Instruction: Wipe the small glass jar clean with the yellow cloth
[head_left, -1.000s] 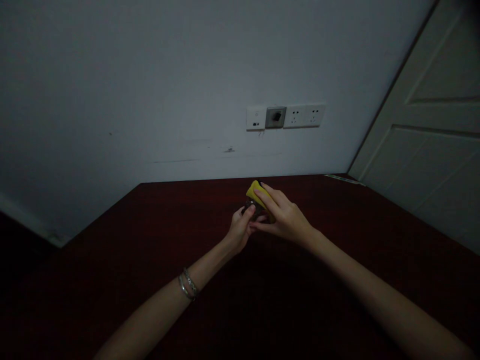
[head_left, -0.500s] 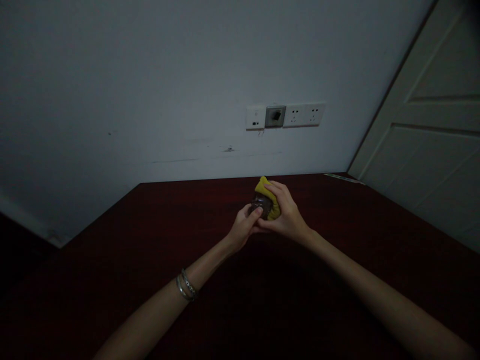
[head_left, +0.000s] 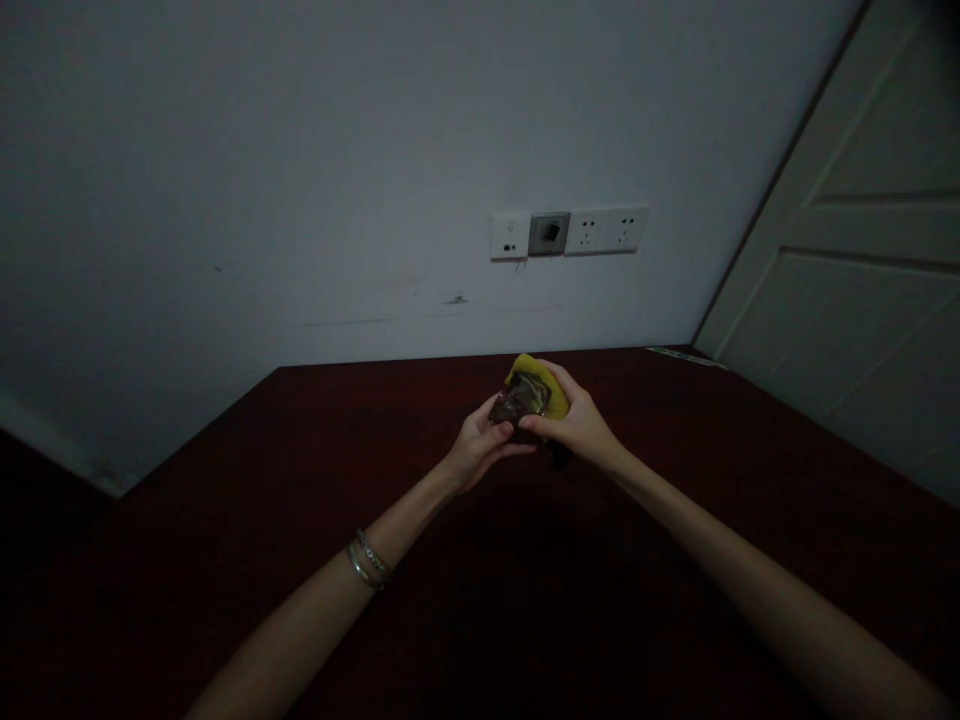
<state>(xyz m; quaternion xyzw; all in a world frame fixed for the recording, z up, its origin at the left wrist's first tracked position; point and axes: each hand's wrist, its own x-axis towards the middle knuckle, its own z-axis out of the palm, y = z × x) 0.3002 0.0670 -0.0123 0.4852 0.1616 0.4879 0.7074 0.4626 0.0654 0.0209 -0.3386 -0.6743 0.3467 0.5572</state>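
Note:
Both my hands meet above the far part of a dark red table [head_left: 315, 470]. My left hand [head_left: 480, 452] is closed on a small clear glass [head_left: 517, 402], gripping it from the left and below. My right hand [head_left: 581, 425] is closed on a yellow cloth [head_left: 541, 378], which is pressed against the far and right side of the glass. The glass looks tilted, its mouth toward me. Two thin bracelets [head_left: 366, 562] sit on my left wrist.
A white wall rises right behind the table, with a row of sockets and a switch [head_left: 568, 232] above my hands. A pale panelled door [head_left: 862, 270] stands at the right. A thin light strip [head_left: 686, 357] lies at the table's far right corner.
The yellow cloth has moved from on top of the glass to its far side. Both hands have shifted slightly up and the glass has turned so more of it shows.

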